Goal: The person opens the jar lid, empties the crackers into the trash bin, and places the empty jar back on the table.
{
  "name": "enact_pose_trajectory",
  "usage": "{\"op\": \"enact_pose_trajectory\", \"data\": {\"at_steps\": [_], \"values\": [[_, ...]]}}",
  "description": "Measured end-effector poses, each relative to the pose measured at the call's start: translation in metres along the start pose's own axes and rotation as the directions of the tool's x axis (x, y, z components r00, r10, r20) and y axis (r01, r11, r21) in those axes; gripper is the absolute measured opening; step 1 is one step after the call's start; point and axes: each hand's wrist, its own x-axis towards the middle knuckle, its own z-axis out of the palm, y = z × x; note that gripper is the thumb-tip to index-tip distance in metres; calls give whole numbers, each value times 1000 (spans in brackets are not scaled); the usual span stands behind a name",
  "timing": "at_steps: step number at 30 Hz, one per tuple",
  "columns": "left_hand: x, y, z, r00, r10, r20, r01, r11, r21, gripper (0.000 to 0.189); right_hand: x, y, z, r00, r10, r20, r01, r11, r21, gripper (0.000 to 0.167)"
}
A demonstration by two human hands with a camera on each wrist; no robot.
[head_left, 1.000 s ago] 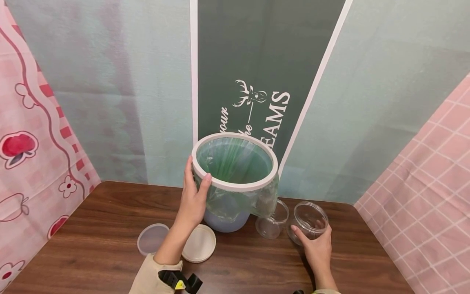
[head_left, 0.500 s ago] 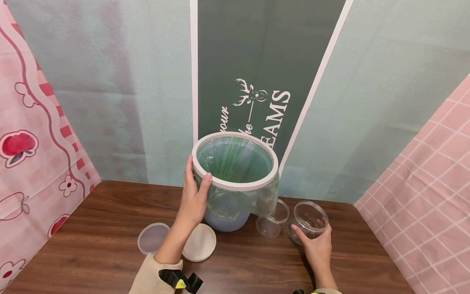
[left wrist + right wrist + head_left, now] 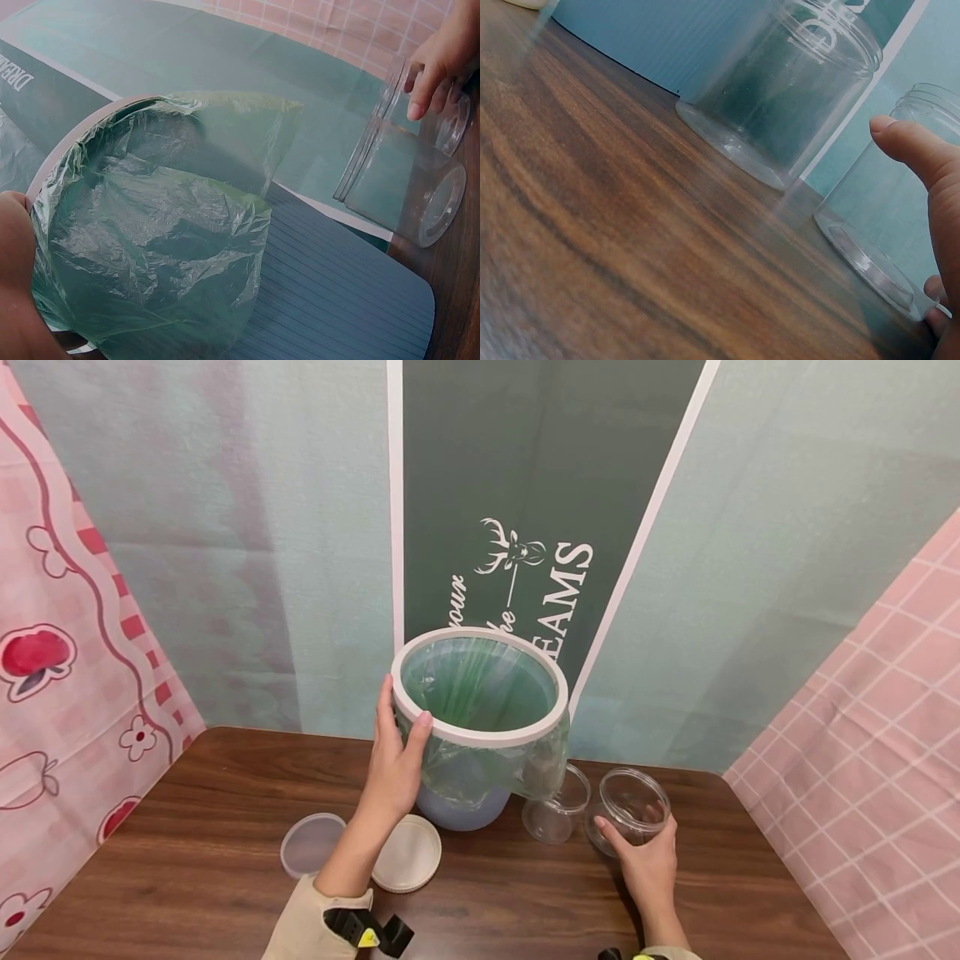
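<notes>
A blue trash bin (image 3: 459,810) stands in the middle of the table's back, lined with a thin green bag (image 3: 172,247) that folds over a white rim ring (image 3: 480,737). My left hand (image 3: 395,768) holds the bin's left side just under the rim, thumb in front and fingers behind. On the right, my right hand (image 3: 647,860) grips a clear plastic jar (image 3: 633,802) that has no lid on it. Another clear jar (image 3: 772,97) stands upright between that jar and the bin, its upper part partly behind the overhanging bag in the head view.
On the wooden table (image 3: 510,910), a translucent round lid (image 3: 311,843) and a cream round lid (image 3: 407,854) lie left of the bin, beside my left forearm. A green cloth backdrop (image 3: 322,568) hangs behind the table, with pink patterned cloths at both sides.
</notes>
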Motion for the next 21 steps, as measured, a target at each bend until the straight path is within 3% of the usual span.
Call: {"op": "enact_pose_trajectory", "data": {"at_steps": [21], "values": [[0,-1,0,1000,7,-5,-7,1000,8,78,0,-1,1,1000,-6,7,6,1000,11,113]]}}
